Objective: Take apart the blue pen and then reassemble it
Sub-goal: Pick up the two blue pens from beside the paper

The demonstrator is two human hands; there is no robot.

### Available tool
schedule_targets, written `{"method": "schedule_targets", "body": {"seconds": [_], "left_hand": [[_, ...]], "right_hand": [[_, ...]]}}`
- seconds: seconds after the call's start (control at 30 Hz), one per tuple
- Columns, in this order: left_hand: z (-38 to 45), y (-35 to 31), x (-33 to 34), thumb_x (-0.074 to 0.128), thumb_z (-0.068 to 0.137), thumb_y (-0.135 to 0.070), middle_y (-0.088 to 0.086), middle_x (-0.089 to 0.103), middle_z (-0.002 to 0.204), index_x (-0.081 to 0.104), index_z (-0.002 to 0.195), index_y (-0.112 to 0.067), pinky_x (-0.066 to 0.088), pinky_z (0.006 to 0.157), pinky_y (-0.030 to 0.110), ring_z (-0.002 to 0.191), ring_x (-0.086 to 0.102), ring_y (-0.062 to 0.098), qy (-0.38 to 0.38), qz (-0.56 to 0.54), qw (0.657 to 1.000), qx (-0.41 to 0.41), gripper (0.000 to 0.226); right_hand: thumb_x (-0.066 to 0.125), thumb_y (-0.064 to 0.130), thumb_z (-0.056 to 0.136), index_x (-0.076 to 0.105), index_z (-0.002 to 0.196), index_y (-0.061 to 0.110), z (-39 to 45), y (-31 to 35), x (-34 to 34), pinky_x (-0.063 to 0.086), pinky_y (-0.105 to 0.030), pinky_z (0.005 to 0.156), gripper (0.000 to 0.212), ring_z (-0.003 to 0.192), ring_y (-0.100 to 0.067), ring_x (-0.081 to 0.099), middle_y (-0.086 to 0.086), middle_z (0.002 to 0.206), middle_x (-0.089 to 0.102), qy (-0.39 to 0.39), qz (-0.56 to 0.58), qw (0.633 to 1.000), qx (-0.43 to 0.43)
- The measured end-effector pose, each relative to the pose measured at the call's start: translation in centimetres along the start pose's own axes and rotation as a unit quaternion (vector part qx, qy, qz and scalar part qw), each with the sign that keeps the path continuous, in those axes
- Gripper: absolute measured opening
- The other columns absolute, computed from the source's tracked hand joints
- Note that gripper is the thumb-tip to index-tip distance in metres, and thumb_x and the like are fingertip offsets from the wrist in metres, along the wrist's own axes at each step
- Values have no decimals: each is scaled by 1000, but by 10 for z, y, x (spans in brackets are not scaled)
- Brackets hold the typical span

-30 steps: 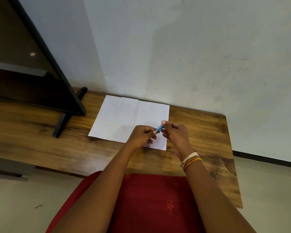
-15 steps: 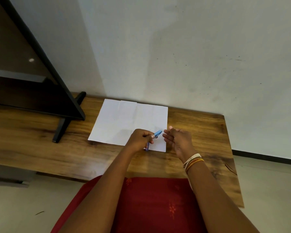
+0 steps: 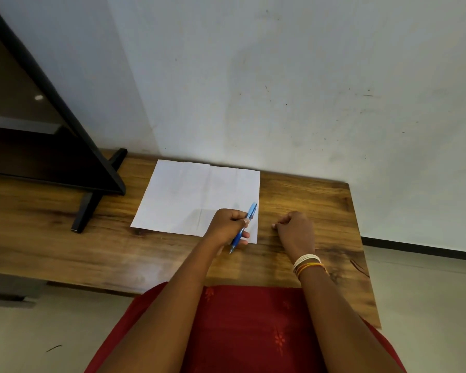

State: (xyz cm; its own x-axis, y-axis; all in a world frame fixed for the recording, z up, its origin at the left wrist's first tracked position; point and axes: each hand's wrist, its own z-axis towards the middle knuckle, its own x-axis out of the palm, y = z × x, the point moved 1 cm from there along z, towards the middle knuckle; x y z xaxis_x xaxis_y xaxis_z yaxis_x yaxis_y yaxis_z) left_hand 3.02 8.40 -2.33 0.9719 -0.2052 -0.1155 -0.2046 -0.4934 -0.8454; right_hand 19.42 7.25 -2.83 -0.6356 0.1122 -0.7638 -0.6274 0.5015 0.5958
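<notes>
My left hand [image 3: 228, 228] grips the blue pen [image 3: 250, 212] around its middle, over the near right corner of a white sheet of paper [image 3: 189, 195]. The pen slants, its light blue clip end up and away from me, its tip pointing down toward the table's front. My right hand [image 3: 293, 230] rests on the wooden table to the right of the paper, fingers curled in. Whether something small sits inside that fist is hidden. The two hands are apart.
The wooden table [image 3: 320, 200] stands against a white wall. A black monitor [image 3: 51, 146] on a black stand [image 3: 88, 208] fills the left side. The table's right edge drops to the floor. Red cloth on my lap [image 3: 248, 327] lies below the front edge.
My right hand has let go of the pen's top end and moved right, down onto the table. My left hand has kept the pen and lowered it a little.
</notes>
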Motion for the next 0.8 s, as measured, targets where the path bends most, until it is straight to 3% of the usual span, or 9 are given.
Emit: {"method": "schedule_targets", "body": {"seconds": [0.1, 0.2, 0.3, 0.37, 0.47, 0.53, 0.6, 0.7, 0.8], "left_hand": [[3, 2, 1, 60, 90, -8, 8, 67, 101, 65, 115, -5, 62, 67, 32, 77, 71, 22, -6, -7, 1000, -13, 26], [4, 3, 3, 63, 88, -8, 5, 66, 98, 65, 116, -6, 61, 61, 27, 75, 71, 20, -12, -10, 999, -28, 28], [5, 4, 4, 65, 86, -8, 8, 69, 105, 66, 115, -7, 59, 57, 23, 70, 72, 17, -10, 1, 1000, -23, 29], [5, 5, 3, 66, 86, -9, 9, 69, 110, 67, 113, -9, 60, 60, 23, 70, 72, 17, -21, 17, 999, -18, 28], [6, 6, -1, 67, 85, -10, 9, 68, 113, 68, 113, -11, 60, 76, 31, 80, 72, 21, -35, 32, 999, -20, 28], [6, 6, -5, 68, 85, -11, 9, 68, 115, 69, 112, -11, 59, 78, 30, 86, 70, 21, -36, 46, 998, -12, 28], [7, 6, -11, 68, 85, -15, 8, 69, 112, 69, 110, -11, 58, 73, 27, 86, 69, 20, -59, 75, 995, 4, 26], [9, 8, -19, 69, 84, -19, 9, 71, 103, 71, 102, -10, 59, 74, 31, 81, 69, 23, -139, 125, 982, 22, 21], [8, 13, -21, 70, 83, -26, 10, 71, 96, 70, 93, -9, 55, 78, 30, 81, 65, 22, -204, 208, 956, 23, 20]], "right_hand": [[73, 21, 82, 70, 96, 8, -1, 2, -2, 53, -33, 79, 19, 96, -28, 66, -9, 98, 71, -11, -16, 1000, -14], [69, 28, 86, 73, 94, 9, -6, 15, 1, 52, -28, 66, 21, 84, -23, 67, -6, 89, 72, -14, 59, 997, -46], [68, 34, 88, 73, 87, 3, -12, 27, 10, 57, -33, 64, 31, 71, -21, 68, -11, 80, 72, 79, 233, 969, 14], [70, 28, 88, 73, 92, 3, -15, 29, 15, 58, -28, 62, 25, 70, -17, 68, -12, 85, 72, 126, 290, 947, 50], [72, 15, 86, 71, 86, 5, -15, 29, 19, 59, -31, 68, 11, 72, -19, 67, -14, 85, 70, 148, 349, 920, 98], [73, 11, 84, 69, 80, 5, -13, 29, 20, 60, -36, 74, 8, 72, -21, 67, -15, 81, 70, 153, 378, 904, 131], [74, 11, 84, 69, 80, 6, -10, 26, 22, 61, -34, 71, 9, 69, -21, 69, -15, 82, 71, 129, 345, 921, 125], [76, 17, 82, 73, 87, 6, -9, 21, 24, 62, -35, 70, 13, 73, -21, 71, -12, 87, 74, 69, 192, 978, 51], [78, 21, 80, 74, 93, 7, -12, 20, 30, 60, -35, 76, 19, 81, -21, 70, -7, 89, 73, 45, 119, 992, 0]]}}
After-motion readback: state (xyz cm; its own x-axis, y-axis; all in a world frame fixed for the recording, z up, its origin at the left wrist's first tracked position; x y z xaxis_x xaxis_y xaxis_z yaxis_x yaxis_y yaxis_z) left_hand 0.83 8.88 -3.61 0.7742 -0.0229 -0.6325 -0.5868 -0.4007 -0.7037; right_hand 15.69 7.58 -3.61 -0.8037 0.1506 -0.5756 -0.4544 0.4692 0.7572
